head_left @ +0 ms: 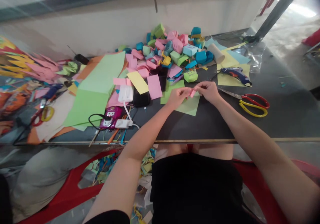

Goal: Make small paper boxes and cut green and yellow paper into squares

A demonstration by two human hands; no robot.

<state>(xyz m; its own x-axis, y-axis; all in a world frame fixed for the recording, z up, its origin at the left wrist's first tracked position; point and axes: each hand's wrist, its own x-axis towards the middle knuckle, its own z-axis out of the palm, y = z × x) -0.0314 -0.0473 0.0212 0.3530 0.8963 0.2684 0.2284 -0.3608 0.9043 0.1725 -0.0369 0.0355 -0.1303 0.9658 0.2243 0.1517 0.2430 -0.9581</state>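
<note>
A small pink paper piece [192,93] is pinched between the fingertips of my left hand [180,95] and my right hand [208,90]. Both hands are closed on it, just above green paper sheets [188,108] on the dark table. Right behind them sits a light-green folded paper box [190,76]. To the right of my right hand lie scissors [253,103] with one red and one yellow handle. A pink paper rectangle [154,86] and a yellow one [138,82] lie to the left of my left hand.
A heap of folded paper boxes [175,48] stands against the wall. A glue gun [236,74] rests on yellow paper at the right. Leftward are a purple power strip [111,117], a white charger [125,93], a phone [141,98] and large green sheets [92,93].
</note>
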